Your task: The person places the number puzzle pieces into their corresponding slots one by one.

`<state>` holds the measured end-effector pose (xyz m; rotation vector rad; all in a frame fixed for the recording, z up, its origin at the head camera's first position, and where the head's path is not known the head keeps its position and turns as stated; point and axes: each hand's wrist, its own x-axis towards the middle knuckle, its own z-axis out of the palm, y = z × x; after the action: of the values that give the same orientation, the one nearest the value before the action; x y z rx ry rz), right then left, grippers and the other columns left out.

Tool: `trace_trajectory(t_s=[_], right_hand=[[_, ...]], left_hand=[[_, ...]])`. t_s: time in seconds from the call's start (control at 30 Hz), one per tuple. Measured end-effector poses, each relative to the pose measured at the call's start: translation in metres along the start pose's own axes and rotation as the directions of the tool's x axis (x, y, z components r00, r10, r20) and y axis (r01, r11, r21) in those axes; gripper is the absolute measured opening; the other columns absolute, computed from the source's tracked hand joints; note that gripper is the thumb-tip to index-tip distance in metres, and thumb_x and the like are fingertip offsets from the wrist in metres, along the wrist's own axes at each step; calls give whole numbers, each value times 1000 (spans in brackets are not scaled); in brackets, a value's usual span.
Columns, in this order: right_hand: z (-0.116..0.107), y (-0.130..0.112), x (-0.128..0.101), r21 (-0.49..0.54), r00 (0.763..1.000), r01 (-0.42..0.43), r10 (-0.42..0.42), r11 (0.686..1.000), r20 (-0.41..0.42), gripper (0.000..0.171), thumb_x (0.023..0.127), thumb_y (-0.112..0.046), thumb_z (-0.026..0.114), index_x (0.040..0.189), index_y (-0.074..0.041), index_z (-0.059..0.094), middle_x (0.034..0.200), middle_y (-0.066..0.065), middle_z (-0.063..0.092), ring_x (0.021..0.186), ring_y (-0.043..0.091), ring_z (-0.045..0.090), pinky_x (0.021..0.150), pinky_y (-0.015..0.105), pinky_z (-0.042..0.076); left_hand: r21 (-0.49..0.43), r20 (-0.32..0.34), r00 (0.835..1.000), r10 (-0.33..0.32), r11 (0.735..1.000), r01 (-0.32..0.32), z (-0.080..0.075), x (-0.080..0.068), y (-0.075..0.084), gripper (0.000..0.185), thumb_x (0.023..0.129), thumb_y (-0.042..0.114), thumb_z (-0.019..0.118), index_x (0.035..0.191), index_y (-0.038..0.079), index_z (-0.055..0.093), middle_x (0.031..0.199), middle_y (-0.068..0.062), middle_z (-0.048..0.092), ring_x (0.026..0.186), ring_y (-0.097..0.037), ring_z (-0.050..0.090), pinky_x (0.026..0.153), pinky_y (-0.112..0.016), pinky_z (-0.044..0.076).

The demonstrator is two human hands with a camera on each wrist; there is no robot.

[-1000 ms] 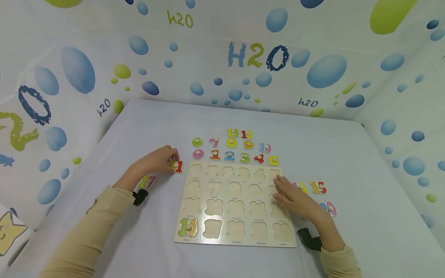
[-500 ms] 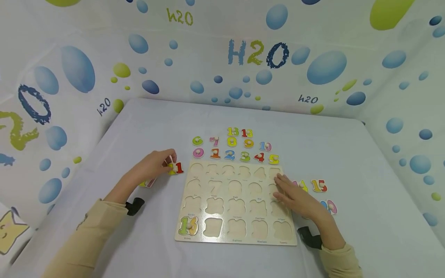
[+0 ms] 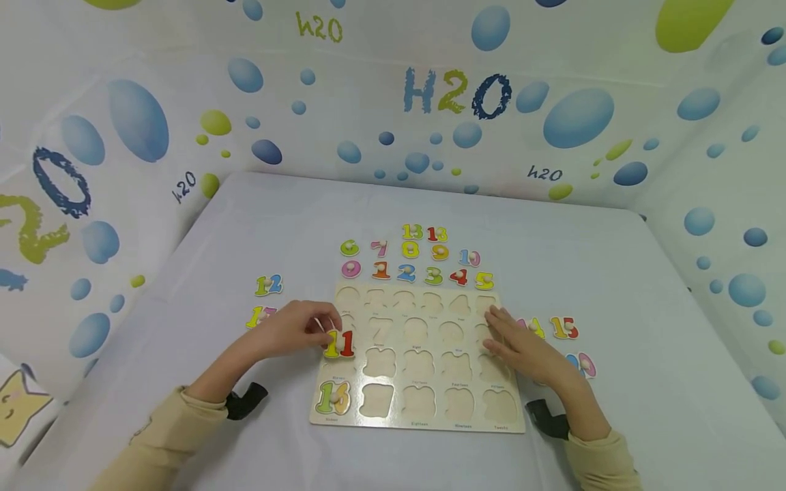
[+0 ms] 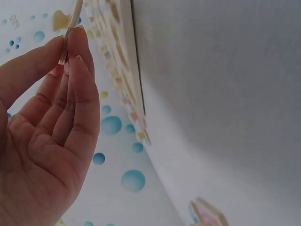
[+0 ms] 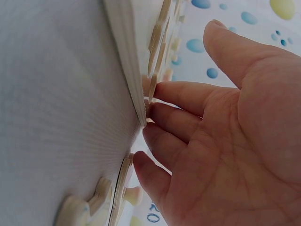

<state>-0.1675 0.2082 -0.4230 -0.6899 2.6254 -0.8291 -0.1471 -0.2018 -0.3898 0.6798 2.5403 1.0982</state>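
Head view shows the left hand (image 3: pixel 293 333) in the middle left of the frame, with its fingers curled round the knob of the number 11 piece (image 3: pixel 340 344). It pinches that piece and holds it over the left side of the puzzle board (image 3: pixel 417 409). The left wrist view shows the fingers (image 4: pixel 75 70) close together, squeezing a thin bit at the top of the frame. The right hand (image 3: pixel 522 348) lies flat with straight fingers on the right edge of the board. It holds nothing. The right wrist view shows its fingertips (image 5: pixel 157 136) touching the board's edge.

The number 11 piece has a yellow 1 and a red 1 and a small pale knob. It sits in the middle of the frame, a bit to the left.

The table (image 3: pixel 614 273) is white and fills most of the frame. Bubble wallpaper (image 3: pixel 454 95) with blue and green blobs and "H2O" stands behind it, along the top.

The wooden board has lots of empty number holes. A number 16 piece (image 3: pixel 332 397) sits in its lower left corner. Rows of small number pieces (image 3: pixel 417 262) lie just above the board. A number 12 piece (image 3: pixel 268 284) and a number 17 piece (image 3: pixel 258 316) lie to the left of the board. A number 15 piece (image 3: pixel 562 329) lies to the right.
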Motion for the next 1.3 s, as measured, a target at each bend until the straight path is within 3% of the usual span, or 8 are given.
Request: trace_trajectory(t_s=[0.23, 0.53, 1.0, 1.3], right_hand=[[0, 1, 0, -5, 1000, -6, 6, 1000, 0, 67, 96, -37, 51, 143, 6, 30, 150, 21, 21, 138, 36, 13, 106, 57, 12], [-1, 0, -1, -9, 1000, -9, 9, 1000, 5, 68, 96, -40, 50, 143, 6, 30, 150, 21, 21, 138, 36, 13, 106, 57, 12], [1, 0, -1, -3, 1000, -13, 13, 1000, 1, 66, 96, -37, 52, 143, 5, 30, 150, 20, 21, 138, 36, 13, 106, 56, 13], [1, 0, -1, -3, 1000, -10, 10, 1000, 3, 68, 96, -39, 50, 143, 5, 30, 150, 20, 20, 138, 36, 13, 106, 57, 12]], left_hand=[[-12, 51, 999, -7, 1000, 8, 11, 1, -1, 15, 83, -1, 66, 88, 12, 60, 76, 4, 56, 64, -11, 54, 58, -26, 47], [-1, 80, 997, -2, 1000, 2, 12, -2, -4, 16, 82, -1, 67, 85, 13, 62, 75, 6, 56, 67, -12, 55, 61, -26, 49], [195, 12, 1000, -22, 981, 19, 21, -2, 4, 14, 79, 3, 71, 81, 15, 65, 76, 9, 54, 69, -10, 50, 62, -25, 46], [249, -3, 999, -39, 968, 39, 24, -2, 7, 16, 77, 4, 75, 84, 14, 65, 75, 8, 52, 69, -11, 49, 62, -25, 45]])
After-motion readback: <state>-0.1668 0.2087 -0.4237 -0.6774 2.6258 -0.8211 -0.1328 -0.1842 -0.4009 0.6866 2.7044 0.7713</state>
